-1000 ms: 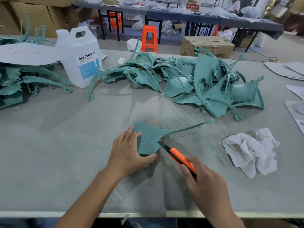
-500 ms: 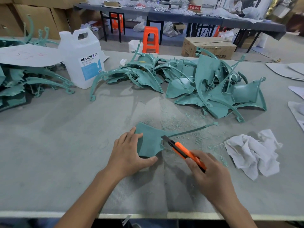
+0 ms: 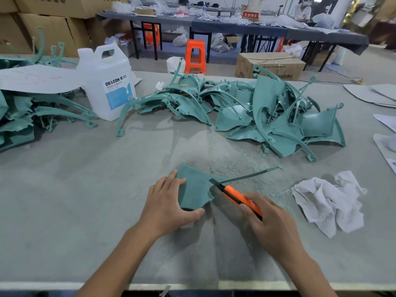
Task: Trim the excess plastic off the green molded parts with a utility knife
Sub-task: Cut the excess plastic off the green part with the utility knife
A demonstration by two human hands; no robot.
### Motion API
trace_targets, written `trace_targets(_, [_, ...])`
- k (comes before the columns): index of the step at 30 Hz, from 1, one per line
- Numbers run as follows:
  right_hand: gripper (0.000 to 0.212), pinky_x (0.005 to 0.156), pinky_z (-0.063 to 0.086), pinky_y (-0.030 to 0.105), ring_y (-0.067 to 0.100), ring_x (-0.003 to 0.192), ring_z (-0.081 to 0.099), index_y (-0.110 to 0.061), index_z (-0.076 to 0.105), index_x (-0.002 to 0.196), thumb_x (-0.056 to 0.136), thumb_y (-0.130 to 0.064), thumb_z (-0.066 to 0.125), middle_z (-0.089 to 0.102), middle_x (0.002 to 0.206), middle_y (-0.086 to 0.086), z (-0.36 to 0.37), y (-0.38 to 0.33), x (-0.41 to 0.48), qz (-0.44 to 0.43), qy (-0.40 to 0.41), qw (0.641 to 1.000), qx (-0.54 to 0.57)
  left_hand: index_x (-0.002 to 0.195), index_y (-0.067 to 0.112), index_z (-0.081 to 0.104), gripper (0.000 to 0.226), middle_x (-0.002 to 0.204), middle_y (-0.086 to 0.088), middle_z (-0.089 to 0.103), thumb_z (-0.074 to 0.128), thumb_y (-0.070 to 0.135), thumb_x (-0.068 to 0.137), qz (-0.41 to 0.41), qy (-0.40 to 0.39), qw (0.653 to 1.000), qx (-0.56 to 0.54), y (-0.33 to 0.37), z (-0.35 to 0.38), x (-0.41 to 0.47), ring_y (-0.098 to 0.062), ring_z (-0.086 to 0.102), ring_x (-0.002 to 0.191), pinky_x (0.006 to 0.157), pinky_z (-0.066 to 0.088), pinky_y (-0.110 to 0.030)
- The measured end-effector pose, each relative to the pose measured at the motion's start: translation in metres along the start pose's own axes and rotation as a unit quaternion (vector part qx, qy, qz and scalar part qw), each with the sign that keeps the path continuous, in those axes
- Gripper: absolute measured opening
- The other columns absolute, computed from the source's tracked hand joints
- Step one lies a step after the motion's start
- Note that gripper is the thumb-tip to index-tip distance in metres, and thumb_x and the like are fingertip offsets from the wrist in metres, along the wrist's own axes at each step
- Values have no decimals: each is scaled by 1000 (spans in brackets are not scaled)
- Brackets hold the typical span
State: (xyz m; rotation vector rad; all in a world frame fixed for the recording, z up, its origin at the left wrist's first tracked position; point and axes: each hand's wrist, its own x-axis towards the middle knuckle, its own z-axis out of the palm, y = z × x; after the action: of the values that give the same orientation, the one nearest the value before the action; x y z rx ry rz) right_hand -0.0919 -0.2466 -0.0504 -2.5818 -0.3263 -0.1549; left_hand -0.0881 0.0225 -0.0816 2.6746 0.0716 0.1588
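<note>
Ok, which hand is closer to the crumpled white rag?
Right. The right hand, gripping the utility knife, sits just left of the rag; the left hand is farther left, holding the green part.

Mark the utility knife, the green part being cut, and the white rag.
utility knife [image 3: 234, 194], head view, on its orange body.
green part [image 3: 194, 189], head view, on its broad panel.
white rag [image 3: 327, 203], head view, on its crumpled middle.

One wide-angle view, worn on the head, looks forward and down from just above the near edge of the surface. The left grip and right grip lie close beneath it, low and central; past the far edge, distant tables and floor show.
</note>
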Motion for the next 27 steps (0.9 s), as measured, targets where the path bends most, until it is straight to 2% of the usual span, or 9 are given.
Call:
trace_targets(2, [19, 63, 51, 31, 5, 72, 60, -48, 57, 111, 93, -53, 54, 62, 84, -17, 1, -4, -6, -17, -7, 1000, 21, 143, 31, 37, 107, 163, 7, 17, 50, 91, 55, 2, 3, 1000, 1, 0, 1, 0, -11, 17, 142, 114, 19, -35])
trace_targets(4, [21, 62, 50, 32, 7, 72, 61, -47, 57, 111, 93, -55, 50, 61, 85, -16, 3, -4, -8, -16, -11, 1000, 12, 142, 31, 37, 107, 163, 6, 18, 50, 91, 55, 1, 4, 1000, 2, 0, 1, 0, -12, 17, 142, 113, 19, -35])
trace_targets(7, [21, 64, 50, 35, 16, 81, 65, -44, 59, 114, 96, -51, 50, 63, 92, -14, 4, -1, -5, 24, 27, 999, -31, 142, 31, 37, 106, 163, 5, 18, 49, 92, 55, -3, 4, 1000, 8, 1, 2, 1, -13, 19, 141, 113, 20, -35])
trace_targets(11, [19, 58, 49, 34, 15, 72, 63, -45, 58, 113, 95, -49, 55, 61, 87, -15, 9, -12, -11, -7, 40, 999, -6, 141, 32, 39, 106, 162, 5, 20, 49, 93, 55, -9, 12, 1000, 7, 1, 3, 0, -14, 21, 142, 114, 22, -37])
trace_targets(16, [19, 56, 44, 32, 19, 74, 64, -41, 59, 111, 96, -50, 53, 60, 88, -13, 11, -3, -11, 25, 68, 997, -40, 142, 32, 37, 106, 163, 4, 18, 47, 94, 56, -12, 1, 1000, 15, 3, 2, 0, -16, 20, 142, 114, 22, -38])
trace_targets(20, [20, 56, 42, 27, 13, 70, 59, -39, 63, 109, 90, -46, 62, 60, 86, -17, 23, -11, -23, 39, 146, 987, 59, 143, 29, 35, 107, 162, 1, 19, 37, 95, 59, -19, 5, 998, 58, 10, -2, -4, -19, 23, 139, 112, 23, -36])
trace_targets(23, [28, 63, 41, 16, 1, 73, 58, -36, 64, 110, 89, -52, 55, 62, 87, -21, 25, -4, -27, 87, 196, 967, 135, 150, 27, 27, 118, 159, -3, 19, 25, 102, 59, -32, -24, 995, 92, 19, -6, -13, -23, 23, 134, 111, 25, -38])
trace_targets(25, [27, 63, 41, 19, -1, 76, 59, -36, 63, 111, 91, -52, 55, 63, 84, -18, 25, 0, -27, 104, 199, 961, 161, 155, 28, 19, 119, 155, -3, 15, 29, 99, 60, -27, -66, 994, 82, 23, -8, -22, -23, 18, 132, 113, 25, -36])
trace_targets(27, [22, 62, 43, 23, 2, 76, 60, -36, 63, 111, 92, -47, 57, 64, 82, -16, 24, 1, -27, 109, 207, 955, 181, 155, 31, 20, 116, 145, 2, 21, 31, 96, 59, -1, -88, 993, 80, 27, -10, -33, -18, 16, 126, 112, 27, -32])
